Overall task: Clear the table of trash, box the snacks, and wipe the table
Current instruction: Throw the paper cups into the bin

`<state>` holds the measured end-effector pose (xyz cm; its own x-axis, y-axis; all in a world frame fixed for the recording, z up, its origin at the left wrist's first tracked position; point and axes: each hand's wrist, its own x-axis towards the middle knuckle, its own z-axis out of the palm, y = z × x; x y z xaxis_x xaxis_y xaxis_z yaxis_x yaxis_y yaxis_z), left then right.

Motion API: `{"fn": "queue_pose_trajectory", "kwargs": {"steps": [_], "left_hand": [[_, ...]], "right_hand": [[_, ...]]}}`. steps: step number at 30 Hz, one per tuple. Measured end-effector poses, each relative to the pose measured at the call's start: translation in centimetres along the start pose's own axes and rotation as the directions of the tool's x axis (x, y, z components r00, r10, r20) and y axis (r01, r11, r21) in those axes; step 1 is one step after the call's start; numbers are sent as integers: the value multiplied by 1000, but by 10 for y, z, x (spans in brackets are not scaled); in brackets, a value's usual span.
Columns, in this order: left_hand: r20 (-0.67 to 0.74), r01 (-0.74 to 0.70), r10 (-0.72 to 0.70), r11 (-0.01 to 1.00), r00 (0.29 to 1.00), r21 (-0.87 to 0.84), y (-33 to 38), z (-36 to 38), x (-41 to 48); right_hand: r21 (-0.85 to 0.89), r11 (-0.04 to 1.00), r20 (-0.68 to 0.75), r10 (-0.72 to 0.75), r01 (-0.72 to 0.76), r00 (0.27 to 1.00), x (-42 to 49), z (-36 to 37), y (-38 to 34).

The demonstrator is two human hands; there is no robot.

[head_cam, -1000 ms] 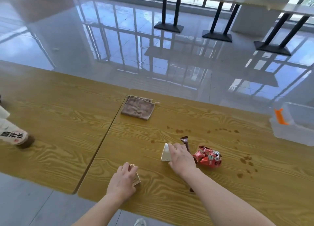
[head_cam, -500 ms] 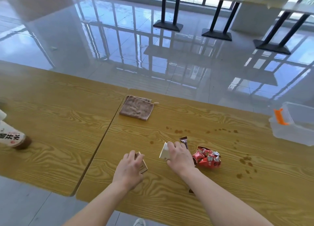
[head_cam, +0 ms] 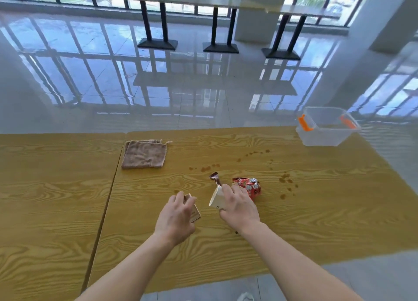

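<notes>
Bright hall w/ glossy tiled floor, big windows and a bar counter at the back; up front a wood-grain table, two tops butted together w/ a seam left of centre.

Progress, judged from what lies here: early. Trash is only now being gathered. The left hand has its fingers curled over a small brown carton, partly closed on it; can't tell if it's lifted or resting on the table. The right hand is wrapped round a white paper cup, firm grip. Cup sits about mid-table, near the front edge, just beside the red snack bag. A dark candy wrapper sticks up just behind the cup; can't tell if it touches.

Left to do: snacks not boxed. The clear plastic box w/ orange latches stands far right at the table's back edge, well apart from the snack bag, lid off, looks empty. Wiping not started: brown spill spots dot the area betw. bag and box, and the folded tan cloth lies untouched near the seam.

Cup orientation: tilted, its long axis runs diagonally, mouth facing down-left toward the carton, base hidden under the right palm toward the snack bag.
</notes>
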<state>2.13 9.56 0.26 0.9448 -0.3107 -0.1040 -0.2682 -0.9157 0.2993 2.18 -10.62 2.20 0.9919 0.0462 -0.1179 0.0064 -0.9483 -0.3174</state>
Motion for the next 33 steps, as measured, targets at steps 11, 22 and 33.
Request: {"fn": "queue_pose_trajectory", "kwargs": {"steps": [11, 22, 33], "left_hand": [[81, -296, 293, 955, 953, 24, 91, 19, 9], [143, -532, 522, 846, 841, 39, 240, 63, -26], [245, -652, 629, 758, 738, 17, 376, 140, -97]], "right_hand": [[61, 948, -115, 318, -313, 941, -93, -27, 75], [187, 810, -159, 583, -555, 797, -230, -43, 181], [229, 716, -150, 696, -660, 703, -374, -26, 292]]}}
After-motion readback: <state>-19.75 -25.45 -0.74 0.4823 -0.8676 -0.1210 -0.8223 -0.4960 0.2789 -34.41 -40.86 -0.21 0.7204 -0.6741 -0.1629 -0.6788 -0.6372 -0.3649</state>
